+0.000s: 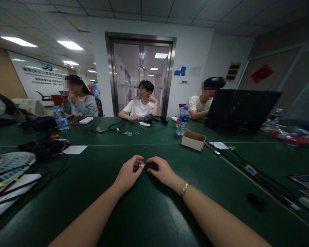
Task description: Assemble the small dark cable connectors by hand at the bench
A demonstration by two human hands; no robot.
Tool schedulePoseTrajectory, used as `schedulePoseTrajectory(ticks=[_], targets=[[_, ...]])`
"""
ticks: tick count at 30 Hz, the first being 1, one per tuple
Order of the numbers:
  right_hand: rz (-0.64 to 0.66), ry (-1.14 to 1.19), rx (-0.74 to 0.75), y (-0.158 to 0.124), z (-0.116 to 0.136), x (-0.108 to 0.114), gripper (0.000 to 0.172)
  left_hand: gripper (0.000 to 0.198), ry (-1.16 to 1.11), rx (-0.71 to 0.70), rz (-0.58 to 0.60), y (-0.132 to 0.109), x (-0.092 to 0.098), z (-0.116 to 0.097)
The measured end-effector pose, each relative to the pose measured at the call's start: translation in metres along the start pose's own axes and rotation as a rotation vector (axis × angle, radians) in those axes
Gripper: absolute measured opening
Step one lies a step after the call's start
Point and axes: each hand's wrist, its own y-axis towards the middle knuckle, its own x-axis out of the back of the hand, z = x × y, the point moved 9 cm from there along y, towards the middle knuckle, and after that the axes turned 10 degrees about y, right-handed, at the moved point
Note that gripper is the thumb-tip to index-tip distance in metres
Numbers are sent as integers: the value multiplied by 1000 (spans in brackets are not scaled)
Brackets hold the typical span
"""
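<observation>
1. Nearest the camera, two bare forearms reach forward over the dark green table point(154, 212), and a silver bracelet point(184, 188) sits on the right wrist.
2. At the ends of the arms, the left hand point(128, 173) and the right hand point(161, 171) meet low over the tabletop, fingertips almost touching.
3. Between them is a small black part with a silver ring point(145, 166); the left fingers are closed on its silver end and the right fingers are closed on its black end. Its shape is too small to tell further.
4. Off to the left lie white sheets crossed by black cables point(18, 187), and beyond them a black bundle point(43, 145) next to a white slip of paper point(74, 149).
5. Off to the right, a small dark object point(256, 199) rests alone on the table, near long black cables carrying a tag marked 5 point(250, 169).
6. Farther ahead stands an open cardboard box point(193, 140), with a water bottle point(182, 120) just behind it and an open black laptop point(239, 109) to its right.
7. Across the table's far edge sit three people: one at the left with a second bottle point(60, 118) nearby, one in a white shirt point(140, 108) in the middle with cables and small parts in front, and one at the right partly behind the laptop.
8. Behind them is a glass double door point(141, 79) in a metal frame.
</observation>
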Motion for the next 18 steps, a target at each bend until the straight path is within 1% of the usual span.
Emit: schedulePoseTrajectory(ticks=[3, 8, 18], targets=[[-17, 57, -3, 0, -2, 1, 28, 21, -13, 3, 34, 0, -2, -2], [10, 38, 30, -2, 2, -1, 21, 19, -23, 5, 70, -2, -2, -5], [18, 25, 40, -2, 8, -1, 19, 18, -72, 32, 70, 0, -2, 0]])
